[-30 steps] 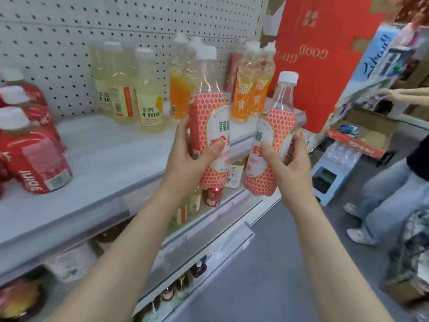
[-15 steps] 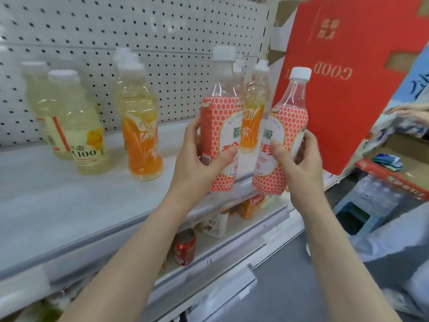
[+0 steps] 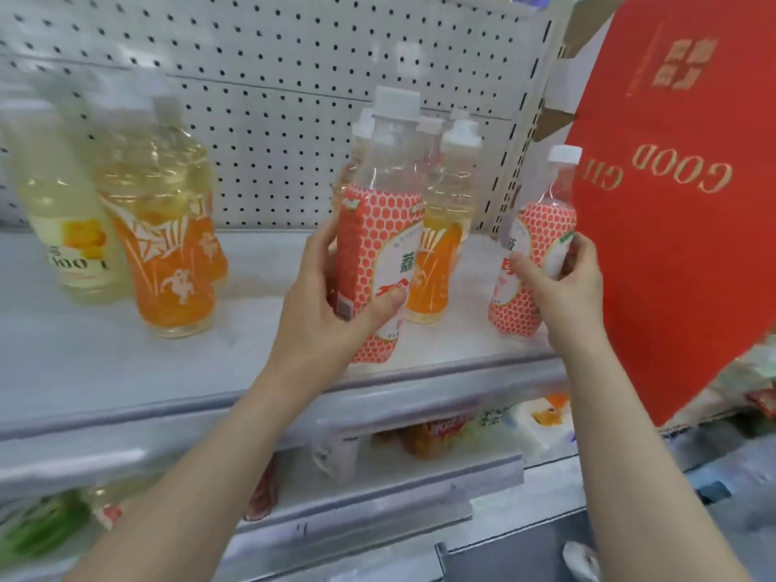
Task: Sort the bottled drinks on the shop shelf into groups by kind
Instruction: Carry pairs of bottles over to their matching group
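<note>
Gripping a red-dotted bottle (image 3: 365, 245), the left hand (image 3: 319, 321) holds it upright at the near edge of the shelf (image 3: 84, 359). The right hand (image 3: 562, 296) clasps a second bottle (image 3: 546, 228), tilted, just to its right. Orange bottles (image 3: 168, 266) stand left and behind. A pegboard (image 3: 294, 77) backs them, and a red card (image 3: 672, 266) hangs at right.

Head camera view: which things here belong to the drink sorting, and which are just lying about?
Job: left hand, left dotted bottle, right hand, right dotted bottle, orange bottles, yellow bottle, shelf.
Lying about: red card, lower-shelf packets.
</note>
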Demonstrator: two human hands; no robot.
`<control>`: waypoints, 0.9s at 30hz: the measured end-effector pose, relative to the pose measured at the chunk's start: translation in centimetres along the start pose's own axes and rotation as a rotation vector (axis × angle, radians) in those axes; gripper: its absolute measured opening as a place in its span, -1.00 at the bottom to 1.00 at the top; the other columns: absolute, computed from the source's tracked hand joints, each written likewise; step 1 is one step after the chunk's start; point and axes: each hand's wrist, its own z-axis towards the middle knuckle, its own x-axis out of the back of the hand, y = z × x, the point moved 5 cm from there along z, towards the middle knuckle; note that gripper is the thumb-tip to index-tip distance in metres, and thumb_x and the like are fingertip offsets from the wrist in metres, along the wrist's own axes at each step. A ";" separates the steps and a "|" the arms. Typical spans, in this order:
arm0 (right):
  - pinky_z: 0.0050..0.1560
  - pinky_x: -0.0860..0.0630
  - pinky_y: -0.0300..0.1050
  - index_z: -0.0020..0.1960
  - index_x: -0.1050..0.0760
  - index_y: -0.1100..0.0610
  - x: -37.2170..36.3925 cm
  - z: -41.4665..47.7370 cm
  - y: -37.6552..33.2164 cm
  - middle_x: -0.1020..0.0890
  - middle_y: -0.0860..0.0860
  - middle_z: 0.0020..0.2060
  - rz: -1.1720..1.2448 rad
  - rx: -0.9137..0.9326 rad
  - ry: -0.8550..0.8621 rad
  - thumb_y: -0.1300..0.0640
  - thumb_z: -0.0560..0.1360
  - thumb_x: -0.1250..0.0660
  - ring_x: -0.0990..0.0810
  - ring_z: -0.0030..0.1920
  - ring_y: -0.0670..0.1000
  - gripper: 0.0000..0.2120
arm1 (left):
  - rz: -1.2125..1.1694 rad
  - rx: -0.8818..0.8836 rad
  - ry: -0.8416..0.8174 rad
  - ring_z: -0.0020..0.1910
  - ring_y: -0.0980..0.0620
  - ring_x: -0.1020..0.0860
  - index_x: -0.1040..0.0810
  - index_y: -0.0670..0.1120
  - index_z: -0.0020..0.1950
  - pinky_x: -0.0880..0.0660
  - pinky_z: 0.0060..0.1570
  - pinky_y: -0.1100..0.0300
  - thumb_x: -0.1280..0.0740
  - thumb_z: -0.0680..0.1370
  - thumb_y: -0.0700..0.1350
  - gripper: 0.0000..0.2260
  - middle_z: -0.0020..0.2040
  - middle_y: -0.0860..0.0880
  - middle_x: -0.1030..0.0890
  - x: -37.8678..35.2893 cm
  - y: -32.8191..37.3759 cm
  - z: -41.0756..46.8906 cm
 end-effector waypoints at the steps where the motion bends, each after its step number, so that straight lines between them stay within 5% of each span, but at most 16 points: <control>1: 0.29 -0.51 0.15 0.41 -0.33 0.00 -0.2 1.3 0.4 -0.56 -0.08 0.24 0.011 0.004 -0.034 -0.15 0.28 -0.57 -0.57 0.22 -0.06 -0.21 | 0.010 0.005 0.038 0.15 0.20 -0.60 -0.25 0.03 0.49 -0.58 0.03 0.26 -0.49 0.36 0.16 -0.23 0.18 0.22 -0.59 -0.5 0.2 -0.4; 8: 0.27 -0.46 -0.08 0.49 -0.24 0.06 -3.3 6.5 1.7 -0.49 -0.05 0.30 0.059 0.089 -0.241 0.07 0.42 -0.57 -0.50 0.24 -0.10 -0.24 | 0.115 0.039 0.241 0.12 0.22 -0.60 -0.27 0.04 0.46 -0.57 -0.01 0.29 -0.47 0.35 0.17 -0.25 0.14 0.29 -0.58 -3.5 1.4 -3.0; 14: 0.36 -0.44 0.08 0.52 -0.17 0.04 -5.5 8.2 1.6 -0.45 -0.05 0.37 0.028 0.081 -0.300 -0.04 0.46 -0.52 -0.44 0.27 -0.11 -0.22 | 0.169 0.084 0.262 0.16 0.24 -0.58 -0.25 0.08 0.49 -0.57 0.04 0.28 -0.48 0.35 0.18 -0.24 0.19 0.27 -0.57 -5.6 2.2 -4.0; 18: 0.45 -0.33 0.14 0.59 -0.09 0.11 -4.1 7.3 0.4 -0.33 0.08 0.49 -0.063 0.145 -0.238 0.01 0.52 -0.44 -0.34 0.47 0.05 -0.20 | 0.204 0.080 0.226 0.15 0.26 -0.57 -0.23 0.13 0.49 -0.54 0.00 0.35 -0.49 0.35 0.19 -0.21 0.24 0.20 -0.56 -7.2 2.3 -3.5; 20: 0.35 -0.44 0.09 0.54 -0.20 0.07 -2.2 5.6 -1.5 -0.44 0.08 0.39 0.057 0.231 -0.190 -0.06 0.57 -0.33 -0.44 0.38 0.05 -0.38 | 0.203 0.080 0.200 0.15 0.29 -0.55 -0.23 0.22 0.46 -0.52 -0.01 0.40 -0.54 0.38 0.13 -0.25 0.26 0.20 -0.53 -8.4 2.3 -3.1; 22: 0.15 -0.56 0.00 0.38 -0.36 -0.05 -1.2 3.1 -3.7 -0.57 0.02 0.20 0.217 0.231 -0.324 -0.19 0.57 -0.23 -0.57 0.17 -0.01 -0.56 | 0.188 0.074 0.168 0.16 0.30 -0.54 -0.21 0.33 0.40 -0.51 0.00 0.39 -0.53 0.40 0.10 -0.31 0.24 0.25 -0.51 -9.9 2.1 -2.5; 25: 0.16 -0.59 0.02 0.28 -0.41 -0.16 -1.2 -0.1 -5.8 -0.58 -0.03 0.20 0.240 0.183 -0.618 -0.26 0.49 -0.29 -0.61 0.16 -0.07 -0.59 | 0.211 0.061 0.105 0.20 0.26 -0.54 -0.22 0.24 0.47 -0.55 0.12 0.22 -0.51 0.40 0.15 -0.28 0.28 0.22 -0.51 -12.5 1.4 -1.4; 27: 0.16 -0.59 0.04 0.31 -0.41 -0.12 -0.1 -1.1 -6.2 -0.60 -0.11 0.18 0.163 0.285 -0.601 -0.24 0.49 -0.38 -0.62 0.14 -0.10 -0.54 | 0.265 0.064 0.044 0.27 0.26 -0.49 -0.19 0.17 0.52 -0.52 0.23 0.12 -0.48 0.43 0.18 -0.25 0.36 0.20 -0.47 -14.0 1.0 -0.6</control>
